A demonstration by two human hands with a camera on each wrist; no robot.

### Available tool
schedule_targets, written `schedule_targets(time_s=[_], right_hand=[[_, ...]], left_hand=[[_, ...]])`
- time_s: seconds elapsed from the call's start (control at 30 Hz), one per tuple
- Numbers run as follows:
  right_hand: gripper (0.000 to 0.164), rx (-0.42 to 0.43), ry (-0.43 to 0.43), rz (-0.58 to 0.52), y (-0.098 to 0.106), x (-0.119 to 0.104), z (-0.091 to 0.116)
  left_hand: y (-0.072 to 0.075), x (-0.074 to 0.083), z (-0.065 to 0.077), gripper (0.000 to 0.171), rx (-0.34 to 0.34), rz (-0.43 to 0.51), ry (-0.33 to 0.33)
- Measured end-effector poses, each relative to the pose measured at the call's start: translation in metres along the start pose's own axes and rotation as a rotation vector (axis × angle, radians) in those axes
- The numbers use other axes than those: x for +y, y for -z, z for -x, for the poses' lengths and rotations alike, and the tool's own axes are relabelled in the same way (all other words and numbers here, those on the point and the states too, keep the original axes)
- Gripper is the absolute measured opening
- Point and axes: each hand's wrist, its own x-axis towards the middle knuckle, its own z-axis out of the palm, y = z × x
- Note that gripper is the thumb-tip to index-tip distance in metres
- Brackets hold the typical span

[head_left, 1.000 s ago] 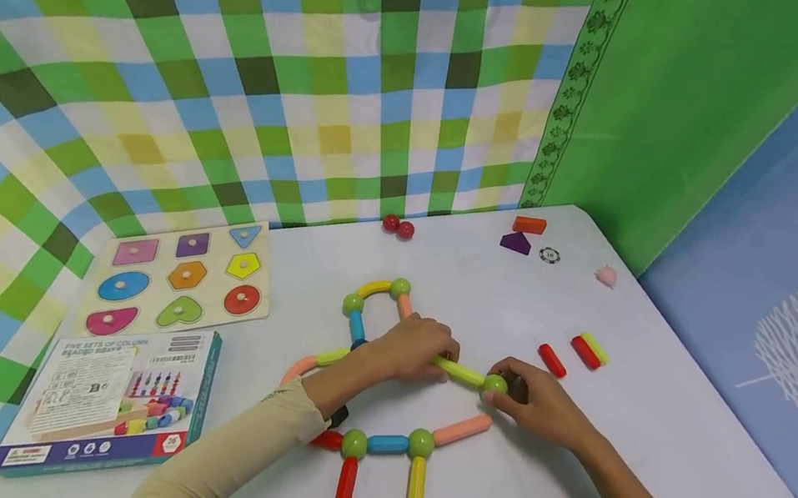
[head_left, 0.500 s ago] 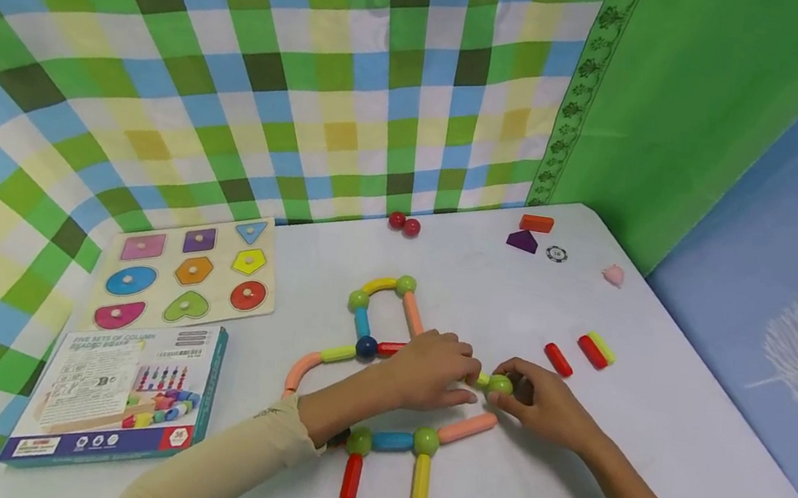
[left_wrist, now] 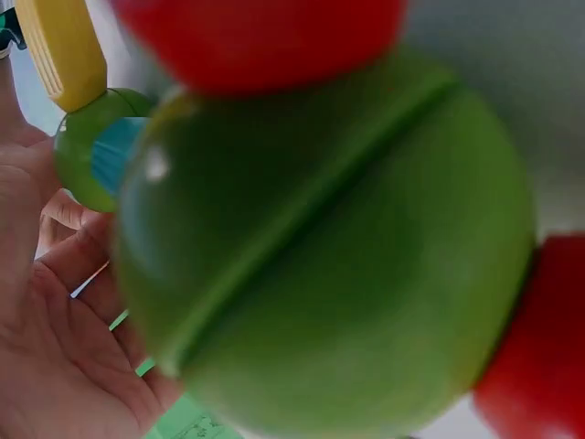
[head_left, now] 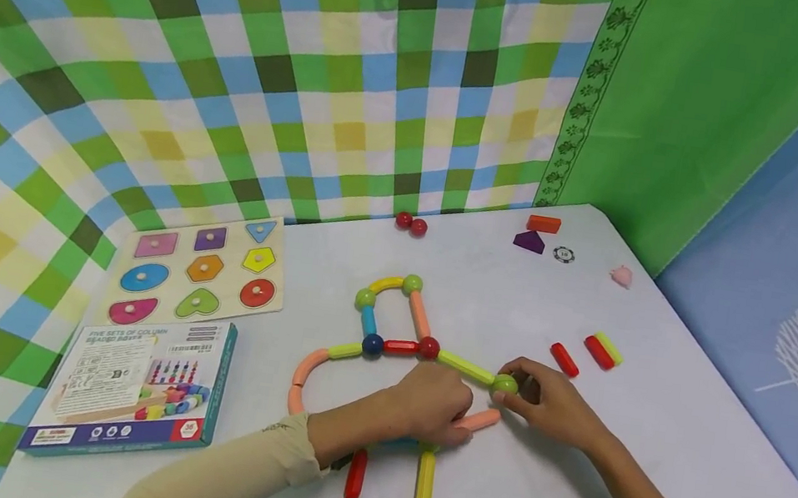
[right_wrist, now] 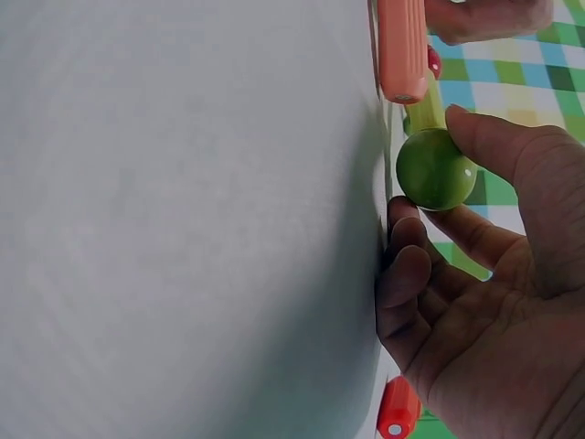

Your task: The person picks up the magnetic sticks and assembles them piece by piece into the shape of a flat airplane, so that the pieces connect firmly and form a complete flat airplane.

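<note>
In the head view my right hand [head_left: 549,399] pinches a light green ball [head_left: 505,383] between thumb and fingers. A yellow-green rod [head_left: 467,366] runs from this ball to a red ball [head_left: 429,347]. My left hand [head_left: 427,404] has its fingers bent round the near end of a salmon-pink rod [head_left: 481,420], whose far end points at the right hand. Beneath the left hand, a green ball [left_wrist: 99,151] joined to a yellow rod [left_wrist: 66,55] and a blue rod shows in the left wrist view. Another green ball [left_wrist: 338,247] with red rods fills that view.
Linked rods and balls form a figure, including a dark blue ball [head_left: 372,344] and a yellow rod [head_left: 423,496]. A shape puzzle board [head_left: 268,265] and a boxed bead set [head_left: 124,385] lie left. Loose red rods [head_left: 564,360] and red balls [head_left: 411,224] lie farther off.
My left hand has let go of the yellow-green rod and moved down to the salmon-pink rod. The yellow-green rod now meets the red ball. My right hand stays on the green ball.
</note>
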Motion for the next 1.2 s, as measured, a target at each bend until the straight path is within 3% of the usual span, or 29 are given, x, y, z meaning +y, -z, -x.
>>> schedule_targets(time_s=[0.23,0.53,0.77,1.0,1.2], right_hand=[[0.028,-0.002,0.020,0.005,-0.001,0.003,0.000],[0.030,-0.005,-0.005,0.004,-0.001,-0.002,0.002],[0.031,-0.006,-0.034,-0.008,-0.003,-0.005,0.004],[0.026,0.002,-0.020,0.000,-0.005,-0.004,0.003],[0.028,-0.020,-0.007,0.026,-0.009,-0.004,-0.001]], left_hand=[[-0.004,-0.001,0.005,0.036,0.026,0.038,0.092],[-0.003,0.000,0.006,0.032,0.061,0.089,0.111],[-0.004,-0.001,0.008,0.033,0.080,0.054,0.151],[-0.003,-0.004,0.016,0.030,0.082,0.093,0.171],[-0.002,-0.013,0.030,0.027,0.041,0.150,0.220]])
